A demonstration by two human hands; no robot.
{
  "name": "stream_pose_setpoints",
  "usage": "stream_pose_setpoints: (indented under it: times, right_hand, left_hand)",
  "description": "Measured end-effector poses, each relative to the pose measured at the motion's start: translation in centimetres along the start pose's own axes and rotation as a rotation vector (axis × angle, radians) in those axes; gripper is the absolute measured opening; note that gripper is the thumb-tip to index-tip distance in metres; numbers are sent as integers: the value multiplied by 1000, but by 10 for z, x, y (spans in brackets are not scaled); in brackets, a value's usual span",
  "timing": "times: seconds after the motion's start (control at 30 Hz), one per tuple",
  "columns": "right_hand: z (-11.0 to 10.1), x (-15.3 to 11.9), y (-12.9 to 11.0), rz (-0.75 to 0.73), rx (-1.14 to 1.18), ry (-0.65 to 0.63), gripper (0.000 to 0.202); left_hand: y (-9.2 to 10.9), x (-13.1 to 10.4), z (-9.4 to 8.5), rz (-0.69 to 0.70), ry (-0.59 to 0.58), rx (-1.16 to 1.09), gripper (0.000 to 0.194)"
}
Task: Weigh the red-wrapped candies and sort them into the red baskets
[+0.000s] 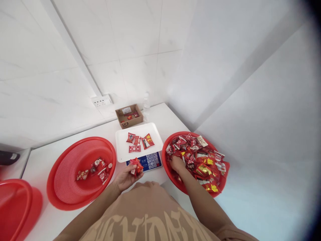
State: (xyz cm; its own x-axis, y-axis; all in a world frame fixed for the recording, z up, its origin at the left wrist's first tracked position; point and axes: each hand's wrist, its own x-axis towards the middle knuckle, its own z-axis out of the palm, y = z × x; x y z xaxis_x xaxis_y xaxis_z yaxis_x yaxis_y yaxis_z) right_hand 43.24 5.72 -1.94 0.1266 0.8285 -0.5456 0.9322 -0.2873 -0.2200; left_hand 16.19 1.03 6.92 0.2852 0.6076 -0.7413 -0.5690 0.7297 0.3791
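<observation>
White tiled wall (140,33) rises behind a white table (173,118); the left hand (125,179) pinches red packets (136,166) in its fingers, near the blue keypad (153,161); the right hand (177,164) is among wrapped packets (203,169) in the right-side basket (164,159); its fingers are hidden, I cannot tell their state.

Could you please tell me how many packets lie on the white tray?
4 on the white tray: left packet, middle packet, right packet and front packet. Their close grouping could hide another.
</observation>
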Motion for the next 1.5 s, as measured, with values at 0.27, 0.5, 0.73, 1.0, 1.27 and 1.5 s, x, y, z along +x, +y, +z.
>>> stream_pose_setpoints:
  times: [0.27, 0.5, 0.73, 1.0, 1.27, 1.5]
  right_hand:
    - [-3, -9, 11, -32, -85, 27, 38]
    - [0, -2, 5, 0, -124, 39, 28]
    - [-9, -6, 6, -30, -172, 52, 31]
    - [-23, -5, 3, -35, -155, 88, 27]
    - [-76, -34, -37, -257, 768, 51, 23]
    - [-51, -4, -116, -232, 1273, -94, 26]
  left_hand:
    - [-1, -1, -5, -21, 9, -15, 10]
    - [-6, -2, -7, -47, -17, -26, 9]
    - [-4, -7, -16, -13, 11, -69, 18]
    - [1, -4, -14, -18, 46, -49, 18]
    - [5, 1, -22, -29, 14, -95, 14]
    - [7, -2, -18, -21, 50, -59, 7]
